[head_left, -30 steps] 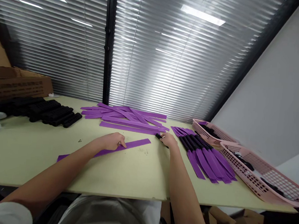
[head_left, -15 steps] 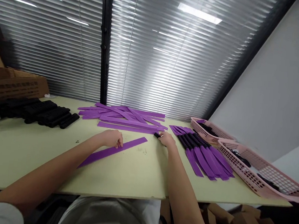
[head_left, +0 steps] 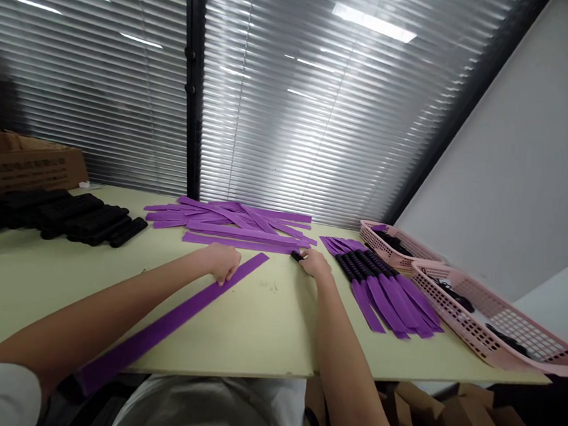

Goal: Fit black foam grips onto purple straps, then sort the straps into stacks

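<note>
My left hand (head_left: 223,262) pinches a flat purple strip (head_left: 167,326) near its far end. The strip slants towards me across the table, and its near end hangs past the front edge beside my left forearm. Closed around a short black piece, probably a ribbed grip (head_left: 296,256), is my right hand (head_left: 316,264); most of the piece is hidden by the fingers. Beyond both hands lies a loose heap of purple strips (head_left: 242,234). To the right of my right hand, several purple strips with black ribbed grips (head_left: 364,264) around their middles lie side by side.
Black grips (head_left: 87,219) are piled at the left, before a cardboard box (head_left: 27,165). Two pink baskets (head_left: 474,325) with black items stand on the right. Window blinds (head_left: 299,107) rise behind the table (head_left: 252,330). Open cartons (head_left: 464,424) sit below.
The purple strip has slid towards me, so its near end now overhangs the table edge. My left hand has shifted slightly right and grips nearer its far end. My right hand stays almost still.
</note>
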Tool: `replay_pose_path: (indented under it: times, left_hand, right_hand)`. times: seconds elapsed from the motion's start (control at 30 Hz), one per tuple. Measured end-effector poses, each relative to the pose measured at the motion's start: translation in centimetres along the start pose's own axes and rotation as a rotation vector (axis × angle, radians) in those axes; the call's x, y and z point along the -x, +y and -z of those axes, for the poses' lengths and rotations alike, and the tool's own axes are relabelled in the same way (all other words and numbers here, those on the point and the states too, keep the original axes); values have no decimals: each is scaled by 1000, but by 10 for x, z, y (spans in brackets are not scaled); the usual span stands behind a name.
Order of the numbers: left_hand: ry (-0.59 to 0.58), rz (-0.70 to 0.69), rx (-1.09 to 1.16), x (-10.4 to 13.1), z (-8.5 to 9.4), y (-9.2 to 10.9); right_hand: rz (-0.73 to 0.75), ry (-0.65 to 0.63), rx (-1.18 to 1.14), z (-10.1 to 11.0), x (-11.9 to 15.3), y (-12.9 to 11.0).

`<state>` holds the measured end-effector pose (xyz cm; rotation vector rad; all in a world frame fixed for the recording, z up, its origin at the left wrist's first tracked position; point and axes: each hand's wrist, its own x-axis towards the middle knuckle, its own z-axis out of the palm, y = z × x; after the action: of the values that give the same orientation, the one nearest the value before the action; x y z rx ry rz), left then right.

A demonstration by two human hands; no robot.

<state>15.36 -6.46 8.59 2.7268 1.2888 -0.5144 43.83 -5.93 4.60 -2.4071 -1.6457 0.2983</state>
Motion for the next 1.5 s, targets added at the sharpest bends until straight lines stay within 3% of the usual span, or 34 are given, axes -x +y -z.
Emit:
replay_pose_path:
  times: [0.5, 0.7, 0.83, 1.03, 1.17, 1.5]
  left_hand:
    - [-106, 9, -159, 8, 10, 26]
    - [-319, -5, -65, -2, 4, 22]
    - [-374, 28, -28, -13, -8, 9]
    - [-504, 266, 223, -22, -26, -28]
    - [-591, 245, 297, -17, -34, -50]
    - [-539, 310, 553, -8, -38, -82]
  right_hand:
    - [18, 1, 8, -1, 0, 0]
    - [16, -1, 10, 1, 2, -2]
    - [20, -5, 11, 1, 2, -2]
    - [3, -13, 7, 2, 2, -3]
    - [-5, -11, 4, 2, 3, -4]
    - [2, -17, 0, 5, 5, -2]
